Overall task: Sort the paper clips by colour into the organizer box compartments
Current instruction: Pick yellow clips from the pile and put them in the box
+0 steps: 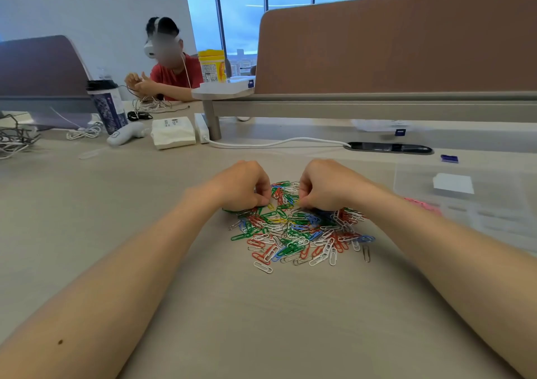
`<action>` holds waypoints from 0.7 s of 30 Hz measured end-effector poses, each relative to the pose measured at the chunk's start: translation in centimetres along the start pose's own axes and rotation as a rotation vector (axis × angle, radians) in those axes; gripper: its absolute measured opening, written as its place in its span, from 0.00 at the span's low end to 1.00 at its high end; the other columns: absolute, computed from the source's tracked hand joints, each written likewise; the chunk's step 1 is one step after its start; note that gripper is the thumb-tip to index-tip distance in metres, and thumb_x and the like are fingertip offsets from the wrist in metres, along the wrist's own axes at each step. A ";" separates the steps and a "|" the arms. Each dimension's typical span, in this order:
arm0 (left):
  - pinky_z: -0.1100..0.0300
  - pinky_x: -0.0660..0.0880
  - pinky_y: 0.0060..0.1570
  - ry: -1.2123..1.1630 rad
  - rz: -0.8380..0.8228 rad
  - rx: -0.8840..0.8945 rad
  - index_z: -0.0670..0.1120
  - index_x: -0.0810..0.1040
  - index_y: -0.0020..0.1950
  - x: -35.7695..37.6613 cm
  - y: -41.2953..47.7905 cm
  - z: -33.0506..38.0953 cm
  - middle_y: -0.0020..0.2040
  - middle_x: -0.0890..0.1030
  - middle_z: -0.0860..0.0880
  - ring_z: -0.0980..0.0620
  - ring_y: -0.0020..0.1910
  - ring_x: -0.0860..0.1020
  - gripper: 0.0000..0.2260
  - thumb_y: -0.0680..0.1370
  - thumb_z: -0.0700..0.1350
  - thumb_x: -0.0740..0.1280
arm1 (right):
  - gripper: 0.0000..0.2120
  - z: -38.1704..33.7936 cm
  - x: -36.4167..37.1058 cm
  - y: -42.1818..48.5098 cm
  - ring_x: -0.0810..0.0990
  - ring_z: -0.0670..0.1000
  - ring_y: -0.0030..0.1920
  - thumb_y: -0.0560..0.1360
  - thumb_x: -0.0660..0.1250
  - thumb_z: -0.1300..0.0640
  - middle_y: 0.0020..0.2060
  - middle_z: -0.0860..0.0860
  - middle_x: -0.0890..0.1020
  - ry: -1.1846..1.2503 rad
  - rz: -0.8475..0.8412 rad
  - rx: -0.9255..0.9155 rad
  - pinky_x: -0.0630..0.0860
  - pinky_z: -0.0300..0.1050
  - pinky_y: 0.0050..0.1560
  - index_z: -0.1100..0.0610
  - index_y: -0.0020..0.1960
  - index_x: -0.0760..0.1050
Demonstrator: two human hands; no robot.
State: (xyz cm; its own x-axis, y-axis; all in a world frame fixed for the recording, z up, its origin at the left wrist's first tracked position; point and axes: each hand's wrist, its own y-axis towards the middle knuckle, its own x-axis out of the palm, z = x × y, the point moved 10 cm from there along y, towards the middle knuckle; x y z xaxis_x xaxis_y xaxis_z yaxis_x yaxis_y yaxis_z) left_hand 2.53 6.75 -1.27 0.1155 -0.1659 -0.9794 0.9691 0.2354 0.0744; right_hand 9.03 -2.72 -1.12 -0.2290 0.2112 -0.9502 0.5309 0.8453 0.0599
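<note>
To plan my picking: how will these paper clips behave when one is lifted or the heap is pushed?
The paper clips are thin wire loops, so probably light and stiff. They overlap in a tangle, so one lifted may drag neighbours. On the smooth table, a push would likely scatter them.

The paper clips (293, 233) are green, red, blue, white, yellow and silver, on a pale beige table (261, 320) with wood grain. To the right lie pink clips (424, 206). Far off stand a brown divider (392, 44), a yellow canister (212, 65) and, left, a dark blue patterned tumbler (109, 108).
</note>
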 end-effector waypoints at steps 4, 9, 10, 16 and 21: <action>0.67 0.67 0.37 0.006 0.024 0.023 0.52 0.82 0.49 -0.6 -0.2 0.0 0.45 0.80 0.55 0.62 0.39 0.73 0.03 0.75 0.45 0.72 | 0.03 0.8 -1.0 -0.4 0.77 0.48 0.38 0.72 0.71 0.62 0.36 0.52 0.83 0.132 0.014 0.029 0.76 0.44 0.39 0.59 0.43 0.83; 0.64 0.67 0.41 0.047 -0.034 0.082 0.52 0.84 0.50 0.5 -0.3 0.8 0.46 0.79 0.54 0.58 0.42 0.73 0.05 0.75 0.47 0.73 | 0.07 1.7 0.6 -0.5 0.75 0.47 0.32 0.77 0.67 0.66 0.36 0.54 0.80 0.496 -0.117 0.132 0.74 0.37 0.30 0.59 0.51 0.83; 0.64 0.66 0.41 0.048 -0.038 0.076 0.50 0.84 0.48 0.6 -0.2 0.8 0.45 0.79 0.53 0.57 0.43 0.74 0.04 0.75 0.46 0.73 | 0.08 1.8 1.2 -0.5 0.74 0.47 0.32 0.78 0.65 0.67 0.37 0.55 0.80 0.609 -0.152 0.169 0.74 0.37 0.29 0.61 0.51 0.82; 0.65 0.68 0.37 -0.004 0.015 0.047 0.50 0.77 0.41 -0.3 -0.3 0.8 0.40 0.78 0.54 0.54 0.42 0.76 0.05 0.76 0.45 0.71 | 0.10 2.2 3.9 -1.2 0.72 0.46 0.31 0.81 0.59 0.67 0.34 0.54 0.75 1.208 -0.330 0.400 0.72 0.33 0.25 0.62 0.45 0.76; 0.62 0.78 0.39 -0.226 0.019 0.087 0.49 0.75 0.47 -1.6 -1.5 1.5 0.37 0.84 0.51 0.56 0.36 0.81 0.08 0.77 0.35 0.66 | 0.09 2.2 4.7 -1.8 0.69 0.45 0.24 0.81 0.56 0.66 0.31 0.54 0.75 1.449 -0.410 0.485 0.67 0.33 0.21 0.63 0.47 0.75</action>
State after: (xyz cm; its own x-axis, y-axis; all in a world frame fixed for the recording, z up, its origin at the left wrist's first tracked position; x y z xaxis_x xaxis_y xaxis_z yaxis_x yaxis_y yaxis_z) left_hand 1.27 5.19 0.48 0.1708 -0.3747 -0.9113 0.9802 0.1589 0.1183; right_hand 8.76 -4.28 -6.40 -0.8185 0.5279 0.2267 0.3744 0.7894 -0.4864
